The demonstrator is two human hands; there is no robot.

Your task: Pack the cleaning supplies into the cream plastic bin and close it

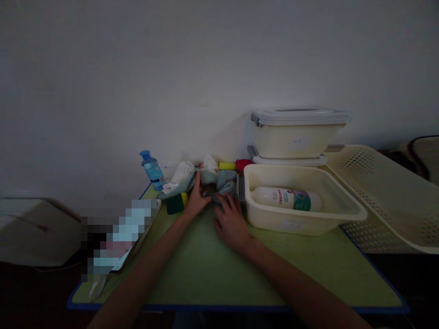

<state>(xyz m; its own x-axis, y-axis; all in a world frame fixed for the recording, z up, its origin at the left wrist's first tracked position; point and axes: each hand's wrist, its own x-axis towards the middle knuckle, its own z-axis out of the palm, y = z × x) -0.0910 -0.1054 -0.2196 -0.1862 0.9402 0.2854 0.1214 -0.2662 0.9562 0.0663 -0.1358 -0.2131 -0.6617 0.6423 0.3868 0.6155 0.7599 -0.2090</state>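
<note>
A crumpled grey-blue patterned cloth (227,179) lies at the back of the green table, in front of both hands. My left hand (197,201) is at the cloth's left part, its thumb and forefinger spread wide apart; the other fingers are partly hidden. My right hand (233,224) rests at the near edge of the cloth with its fingers apart and slightly bent, the tips touching the fabric. A dark green and yellow sponge (175,204) sits just left of my left hand. White gloves or a similar white bundle (183,172) lie behind it.
To the right stands a cream tub (305,224) with a white bottle (274,196) lying inside. Behind it is a lidded box (291,139), and a perforated basket (387,192) is farther right. At left are a blue bottle (153,171) and a pixelated tablet-like device (128,237). Yellow (227,166) and red (243,164) items line the wall.
</note>
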